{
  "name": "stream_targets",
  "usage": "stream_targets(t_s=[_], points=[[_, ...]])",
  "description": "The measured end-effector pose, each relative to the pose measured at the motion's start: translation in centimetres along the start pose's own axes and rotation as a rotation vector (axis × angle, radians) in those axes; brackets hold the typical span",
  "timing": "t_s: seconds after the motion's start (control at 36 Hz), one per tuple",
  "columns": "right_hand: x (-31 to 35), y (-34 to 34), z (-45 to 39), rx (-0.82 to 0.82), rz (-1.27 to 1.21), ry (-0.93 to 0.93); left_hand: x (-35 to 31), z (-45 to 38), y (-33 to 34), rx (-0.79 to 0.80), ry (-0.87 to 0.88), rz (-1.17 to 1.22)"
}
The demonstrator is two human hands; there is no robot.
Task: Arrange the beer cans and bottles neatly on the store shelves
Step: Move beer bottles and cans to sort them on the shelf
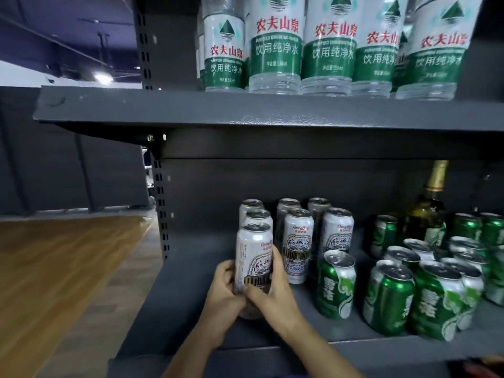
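Both hands grip one tall white can point(253, 257) at the near left of the lower shelf point(185, 301). The left hand point(222, 293) wraps its lower left side, and the right hand point(268, 290) curls round its front and right, fingers reaching up the side. The can stands upright at the front of the leftmost row.

To the left of the can the shelf floor lies bare as far as the slotted upright post point(161, 203); beyond that is open room with a wood floor point(54, 268). The near lip of the shelf runs just below the wrists. Overhead, the upper shelf point(245, 110) hangs over the cans' tops, with some dark space between.

Right of the held can, almost touching the right hand, stands another white can point(297, 249). The white cans make three rows running back: three on the left counting the held one, two in the middle, two on the right, seven in all that I can see. A lone green can point(336, 285) stands near in front of the right row. Farther right a crowd of green cans point(425, 290) is bunched unevenly; their number cannot be told. One dark glass bottle point(428, 208) with gold foil rises behind them.

On the upper shelf, five water bottles point(275, 47) show in front, with more behind.
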State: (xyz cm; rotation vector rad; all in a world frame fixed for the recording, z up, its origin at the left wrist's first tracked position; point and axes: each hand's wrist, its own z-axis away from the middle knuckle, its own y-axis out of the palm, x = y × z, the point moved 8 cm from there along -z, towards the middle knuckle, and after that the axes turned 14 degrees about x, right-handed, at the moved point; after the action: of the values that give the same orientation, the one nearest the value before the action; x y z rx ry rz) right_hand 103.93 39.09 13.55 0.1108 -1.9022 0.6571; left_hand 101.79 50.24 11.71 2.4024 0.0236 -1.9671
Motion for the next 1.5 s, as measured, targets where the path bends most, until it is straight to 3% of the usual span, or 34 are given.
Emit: stream_targets(t_s=[0.14, 0.31, 0.69, 1.08, 1.19, 1.25, 1.39, 1.5], points=[[-1.6, -0.8, 0.2, -0.125, 0.063, 0.031, 1.2, -0.8, 0.3, 0.066, 0.001, 0.079], [-2.5, -1.4, 1.1, -0.233, 0.110, 0.029, 1.5, -0.7, 0.8, 0.121, 0.005, -0.034], [-4.1, -1.2, 0.5, -0.168, 0.007, 0.076, 1.6, -0.9, 0.4, 0.006, 0.064, -0.492], [-3.3, -1.5, 0.8, -0.225, 0.055, 0.005, 0.6, 0.1, 0.7, -0.064, 0.001, -0.556], [-0.8, -2.9, 2.9, -0.362, 0.153, -0.127, -2.3, 2.1, 0.5, -0.348, 0.142, -0.622], [0.8, -4.0, 4.4, -0.418, 0.238, -0.214, -4.0, 3.2, 1.9, -0.405, 0.283, -0.611], [3.6, -9.5, 8.3, -0.574, 0.391, -0.387, -6.8, 4.4, 8.9, -0.280, 0.565, -0.666], [3.8, -16.6, 10.9, -0.692, 0.521, -0.354, -7.1, 4.0, 13.9, -0.187, 0.585, -0.685]])
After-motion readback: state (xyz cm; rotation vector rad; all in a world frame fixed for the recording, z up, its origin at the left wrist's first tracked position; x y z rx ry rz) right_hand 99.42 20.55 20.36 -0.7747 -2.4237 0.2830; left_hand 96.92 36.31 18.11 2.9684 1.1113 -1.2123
